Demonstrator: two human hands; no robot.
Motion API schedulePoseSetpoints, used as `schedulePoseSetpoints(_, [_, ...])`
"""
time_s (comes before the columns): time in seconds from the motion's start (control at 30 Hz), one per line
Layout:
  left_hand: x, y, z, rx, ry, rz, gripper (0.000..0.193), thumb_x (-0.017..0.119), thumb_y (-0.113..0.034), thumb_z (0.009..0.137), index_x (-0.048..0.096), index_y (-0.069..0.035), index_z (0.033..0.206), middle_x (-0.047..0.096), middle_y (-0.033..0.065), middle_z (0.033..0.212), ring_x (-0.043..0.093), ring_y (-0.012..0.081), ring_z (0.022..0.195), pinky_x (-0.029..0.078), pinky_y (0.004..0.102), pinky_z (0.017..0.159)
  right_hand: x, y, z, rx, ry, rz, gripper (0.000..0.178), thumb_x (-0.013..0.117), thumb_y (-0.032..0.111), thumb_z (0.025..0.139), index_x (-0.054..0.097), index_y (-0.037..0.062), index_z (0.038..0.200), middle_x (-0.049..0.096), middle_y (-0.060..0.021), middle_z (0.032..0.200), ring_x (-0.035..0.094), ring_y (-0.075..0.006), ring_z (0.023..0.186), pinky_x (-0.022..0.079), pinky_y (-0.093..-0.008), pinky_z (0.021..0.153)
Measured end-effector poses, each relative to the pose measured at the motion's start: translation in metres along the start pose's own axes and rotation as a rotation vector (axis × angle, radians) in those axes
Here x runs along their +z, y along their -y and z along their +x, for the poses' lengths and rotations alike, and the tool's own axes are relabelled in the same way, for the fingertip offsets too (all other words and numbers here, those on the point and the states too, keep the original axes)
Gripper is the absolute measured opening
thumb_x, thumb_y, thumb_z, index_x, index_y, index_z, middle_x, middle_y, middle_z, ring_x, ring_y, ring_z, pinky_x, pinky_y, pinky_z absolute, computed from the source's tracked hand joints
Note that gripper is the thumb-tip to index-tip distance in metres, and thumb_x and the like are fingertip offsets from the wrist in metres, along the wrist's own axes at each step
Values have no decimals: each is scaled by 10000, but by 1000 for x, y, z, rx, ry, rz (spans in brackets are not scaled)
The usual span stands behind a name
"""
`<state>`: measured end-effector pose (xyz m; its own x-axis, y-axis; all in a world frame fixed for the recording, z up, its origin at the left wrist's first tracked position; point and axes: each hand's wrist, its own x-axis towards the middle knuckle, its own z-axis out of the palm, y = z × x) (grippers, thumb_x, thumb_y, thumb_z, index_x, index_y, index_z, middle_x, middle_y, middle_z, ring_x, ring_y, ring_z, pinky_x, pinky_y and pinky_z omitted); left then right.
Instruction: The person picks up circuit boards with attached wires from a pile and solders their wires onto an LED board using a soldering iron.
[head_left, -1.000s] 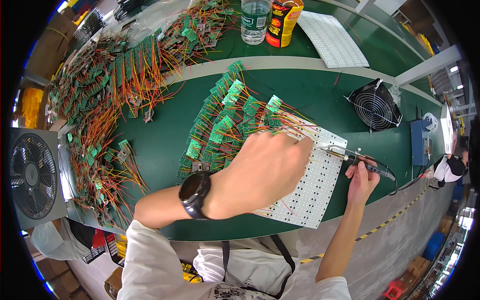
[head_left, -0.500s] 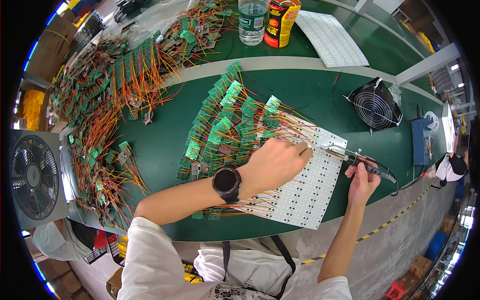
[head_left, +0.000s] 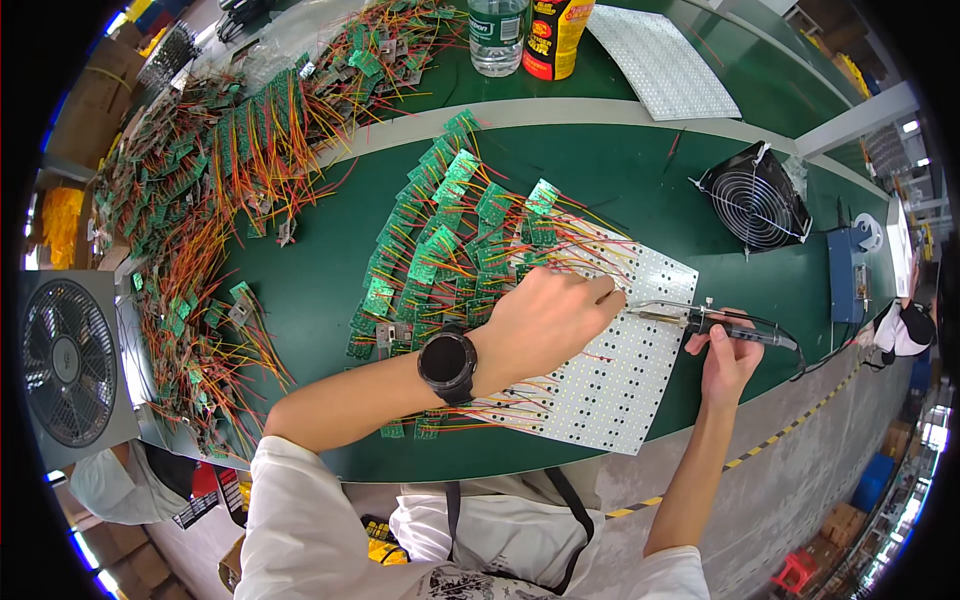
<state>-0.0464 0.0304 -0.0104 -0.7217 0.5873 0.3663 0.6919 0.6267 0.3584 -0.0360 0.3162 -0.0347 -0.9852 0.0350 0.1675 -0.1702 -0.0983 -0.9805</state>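
My right hand (head_left: pixel 727 365) is closed round a soldering iron (head_left: pixel 742 331) with a black handle and a thin metal tube along its tip. The iron's tip points left, over a white LED panel (head_left: pixel 610 400) dotted with small round pads, close to my left fingertips. My left hand (head_left: pixel 555 318), a black watch on its wrist, is pinched shut above the panel; what lies between its fingers is hidden. Red and yellow wires run past these fingers from small green circuit boards (head_left: pixel 432 250), laid in overlapping rows left of the panel and partly under my left forearm.
A large heap of wired green boards (head_left: pixel 265 130) covers the table's left side. A black fan (head_left: pixel 755 205) and a blue box (head_left: pixel 848 275) stand at the right. Farther back are a water bottle (head_left: pixel 497 38), a yellow-black container (head_left: pixel 553 40) and another white panel (head_left: pixel 665 65).
The soldering iron has moved left, its tip nearer my left fingertips. My left hand stays pinched over the panel. The whole view has shifted slightly.
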Motion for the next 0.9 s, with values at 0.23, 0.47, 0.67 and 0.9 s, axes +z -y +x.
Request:
schedulePoseSetpoints(0.23, [3, 0, 0, 0, 3, 4, 119, 605, -83, 739, 563, -26, 836, 579, 76, 788, 655, 233, 666, 516, 360, 550, -2, -1, -1, 12, 16, 1, 282, 667, 9, 856, 563, -98, 1095, 667, -160, 895, 633, -210, 575, 513, -292, 528])
schedulePoseSetpoints(0.47, [2, 0, 0, -5, 18, 6, 127, 609, -83, 738, 568, -26, 844, 581, 79, 801, 658, 234, 679, 519, 361, 555, -1, -3, -2, 38, 18, -7, 278, 670, 6, 853, 568, -100, 1089, 665, -159, 898, 634, -211, 577, 515, -294, 530])
schedulePoseSetpoints(0.67, [1, -1, 1, -9, 29, 4, 131, 609, -87, 741, 570, -25, 851, 595, 82, 827, 668, 239, 714, 526, 363, 576, 1, -1, -1, 23, 21, -14, 262, 674, 7, 855, 579, -105, 1073, 659, -156, 890, 634, -218, 580, 519, -299, 527])
schedulePoseSetpoints(0.9, [0, -1, 0, -12, 46, 12, 145, 610, -88, 744, 581, -24, 871, 606, 84, 852, 674, 243, 741, 528, 363, 587, 5, 1, -2, 17, 14, -79, 290, 649, 54, 878, 570, -94, 1114, 651, -150, 861, 608, -196, 582, 506, -298, 526])
